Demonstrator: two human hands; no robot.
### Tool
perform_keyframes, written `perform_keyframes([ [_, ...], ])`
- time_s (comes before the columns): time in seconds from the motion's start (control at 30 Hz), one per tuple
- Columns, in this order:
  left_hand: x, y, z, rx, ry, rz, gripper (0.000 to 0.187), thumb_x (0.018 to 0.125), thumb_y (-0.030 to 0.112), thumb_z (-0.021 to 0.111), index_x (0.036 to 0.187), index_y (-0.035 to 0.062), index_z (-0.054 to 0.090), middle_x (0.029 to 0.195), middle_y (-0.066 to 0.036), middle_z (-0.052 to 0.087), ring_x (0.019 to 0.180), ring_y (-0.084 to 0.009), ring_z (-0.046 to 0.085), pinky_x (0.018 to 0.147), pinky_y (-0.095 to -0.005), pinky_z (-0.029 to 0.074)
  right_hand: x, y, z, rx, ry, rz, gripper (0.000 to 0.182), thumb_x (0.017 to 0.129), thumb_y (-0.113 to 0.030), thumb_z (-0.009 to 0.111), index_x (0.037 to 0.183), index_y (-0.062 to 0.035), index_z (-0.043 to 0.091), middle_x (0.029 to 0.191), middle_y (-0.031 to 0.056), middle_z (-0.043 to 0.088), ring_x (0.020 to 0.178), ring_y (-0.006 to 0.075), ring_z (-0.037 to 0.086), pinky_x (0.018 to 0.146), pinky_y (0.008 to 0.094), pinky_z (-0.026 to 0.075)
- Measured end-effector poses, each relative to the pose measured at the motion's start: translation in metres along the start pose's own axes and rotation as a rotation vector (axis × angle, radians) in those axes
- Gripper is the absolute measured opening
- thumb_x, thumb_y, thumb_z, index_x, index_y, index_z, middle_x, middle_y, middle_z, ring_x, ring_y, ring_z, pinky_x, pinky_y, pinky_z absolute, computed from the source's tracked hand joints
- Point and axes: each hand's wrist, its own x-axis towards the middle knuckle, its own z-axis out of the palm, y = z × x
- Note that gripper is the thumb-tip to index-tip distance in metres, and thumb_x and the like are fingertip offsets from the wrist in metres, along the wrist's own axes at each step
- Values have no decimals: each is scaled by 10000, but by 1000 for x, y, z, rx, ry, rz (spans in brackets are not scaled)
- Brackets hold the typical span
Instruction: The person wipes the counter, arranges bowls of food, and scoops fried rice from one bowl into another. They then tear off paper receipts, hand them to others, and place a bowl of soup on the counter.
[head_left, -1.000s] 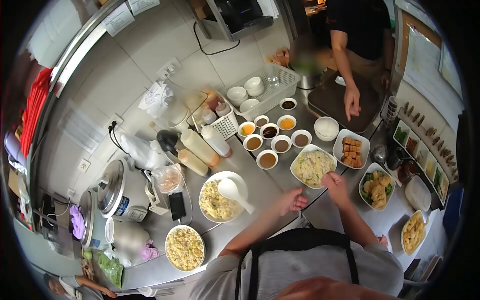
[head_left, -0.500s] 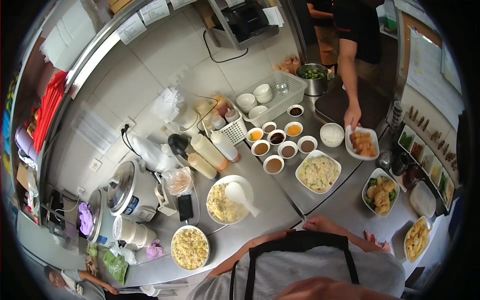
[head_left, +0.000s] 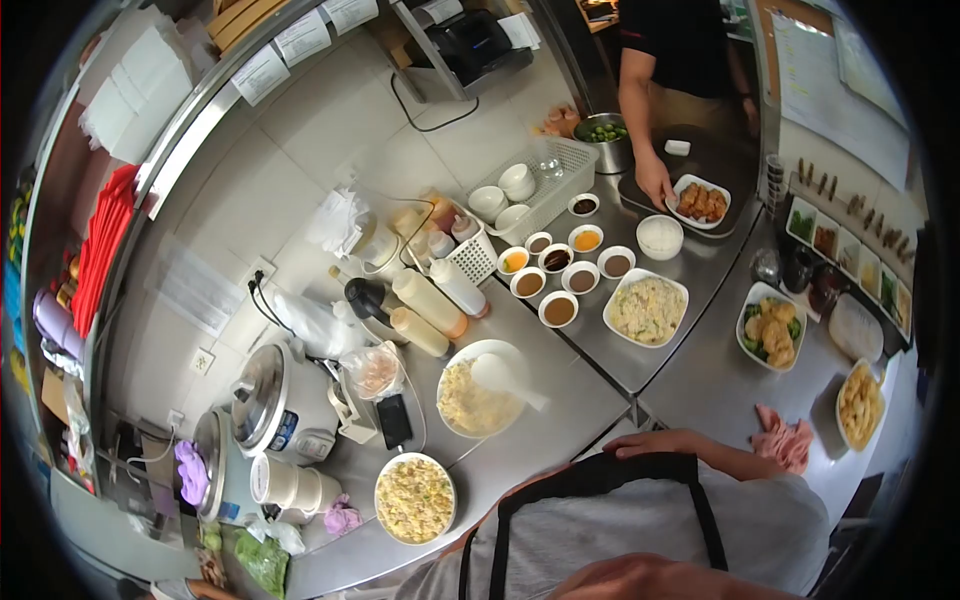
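Observation:
My right hand [head_left: 648, 442] is low in front of my apron [head_left: 600, 472]. Its visible fingers stretch leftward with nothing seen in them, and the apron hides part of the hand. On the left only a strip of forearm shows; my left hand is hidden behind my chest. Ahead of me stand a square bowl of fried rice [head_left: 646, 308] and a round bowl of rice [head_left: 478, 405] with a white rice paddle [head_left: 508, 378]. Another round bowl of fried rice [head_left: 415, 498] is at left. To the right lies a pink cloth [head_left: 782, 438].
Across the counter, a co-worker's hand [head_left: 655, 182] touches a dish of browned fried pieces [head_left: 702, 203] on a dark board [head_left: 645, 195]. Several sauce cups [head_left: 558, 309], squeeze bottles [head_left: 420, 331], a rice cooker [head_left: 290, 400], a bowl of battered pieces [head_left: 772, 333] and a garnish tray [head_left: 868, 265] surround the work area.
The co-worker has moved the dish of fried pieces back onto the dark board. My view has shifted, and my right arm has drawn in, uncovering more of the pink cloth.

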Motion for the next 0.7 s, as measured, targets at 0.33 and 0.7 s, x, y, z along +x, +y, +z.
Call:
perform_keyframes([
  [0.33, -64, -19, -19, 85, -39, -30, 534, 838, 324, 430, 1255, 18, 294, 1238, -106, 368, 1128, -199, 348, 944, -304, 244, 17, 101, 74, -10, 37, 212, 512, 833, -458, 354, 1099, -43, 492, 1102, 136, 505, 1042, 245, 461, 886, 332, 334],
  [0.7, -101, -37, -39, 114, -63, -23, 516, 847, 321, 427, 1245, 16, 309, 1226, -100, 379, 1104, -183, 373, 923, -289, 276, -3, 32, 106, -454, 651, 356, 317, 787, -346, 483, 809, -50, 594, 653, 85, 599, 633, 207, 589, 594, 335, 453],
])
